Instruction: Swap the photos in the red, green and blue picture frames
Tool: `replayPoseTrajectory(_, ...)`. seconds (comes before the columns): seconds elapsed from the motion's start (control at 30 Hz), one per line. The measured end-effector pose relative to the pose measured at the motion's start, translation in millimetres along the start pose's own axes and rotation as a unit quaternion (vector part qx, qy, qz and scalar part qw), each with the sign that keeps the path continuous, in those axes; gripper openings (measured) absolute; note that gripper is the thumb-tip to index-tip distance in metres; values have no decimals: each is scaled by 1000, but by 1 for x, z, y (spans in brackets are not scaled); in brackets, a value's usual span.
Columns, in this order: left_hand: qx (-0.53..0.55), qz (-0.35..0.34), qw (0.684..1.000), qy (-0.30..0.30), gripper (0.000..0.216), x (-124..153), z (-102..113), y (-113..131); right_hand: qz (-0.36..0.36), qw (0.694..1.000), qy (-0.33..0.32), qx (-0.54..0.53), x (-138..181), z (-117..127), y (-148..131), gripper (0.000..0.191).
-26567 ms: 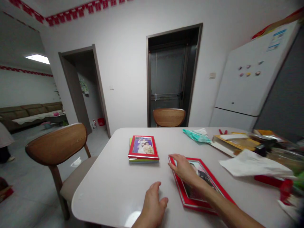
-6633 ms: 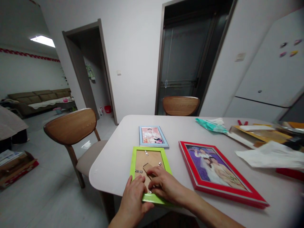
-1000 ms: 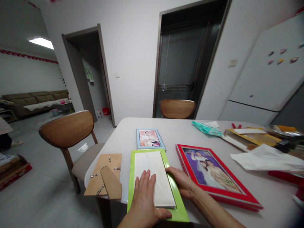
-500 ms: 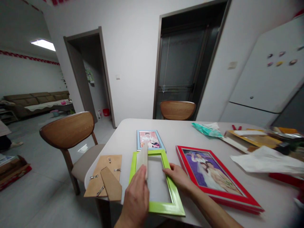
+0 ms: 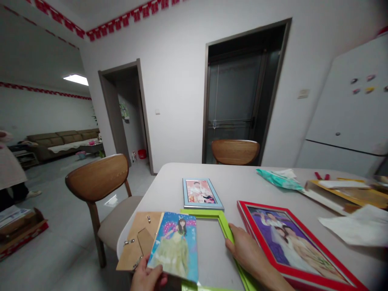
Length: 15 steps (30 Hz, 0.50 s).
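A photo print (image 5: 176, 246) of a figure in a pale green dress on blue is pinched at its lower left corner by my left hand (image 5: 149, 275). The print is face up and covers the left part of a lime green picture frame (image 5: 225, 224), whose opening shows the tabletop. My right hand (image 5: 245, 244) rests on the frame's right side, thumb on the inner edge and fingers at the outer edge. Partly behind the print, left of the frame, lies a brown backing board (image 5: 138, 234) with metal clips and a stand.
Beyond the green frame lies a blue-framed photo (image 5: 201, 193). To the right are a red-framed wedding photo (image 5: 291, 242), a teal packet (image 5: 279, 180), white paper (image 5: 357, 226) and a yellow envelope (image 5: 348, 194). A chair (image 5: 100, 190) stands left; another person (image 5: 12, 165) is far left.
The print, seen edge-on over the frame before, now shows its picture side and has swung left, partly covering the backing board. My right hand stays on the frame. The camera view has tilted up.
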<state>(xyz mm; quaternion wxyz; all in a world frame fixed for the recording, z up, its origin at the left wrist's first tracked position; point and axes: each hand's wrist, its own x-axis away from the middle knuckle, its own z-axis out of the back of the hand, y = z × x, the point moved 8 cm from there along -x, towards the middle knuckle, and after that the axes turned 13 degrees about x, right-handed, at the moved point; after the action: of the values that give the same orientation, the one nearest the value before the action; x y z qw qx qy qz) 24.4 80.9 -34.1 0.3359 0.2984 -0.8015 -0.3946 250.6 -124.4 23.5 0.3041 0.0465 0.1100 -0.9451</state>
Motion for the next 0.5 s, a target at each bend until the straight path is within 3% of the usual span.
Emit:
replayPoseTrajectory(0.2,-73,26,996,-38,19,-3,-9,5,-9,999,-10,43,4,-2,-3,45)
replayPoseTrajectory(0.33,-69,19,997,-31,14,-5,-9,4,-14,998,-21,52,3,0,-2,43)
replayPoseTrajectory(0.5,-22,23,999,-34,15,-1,-11,3,30,996,85,6,8,31,-23,39)
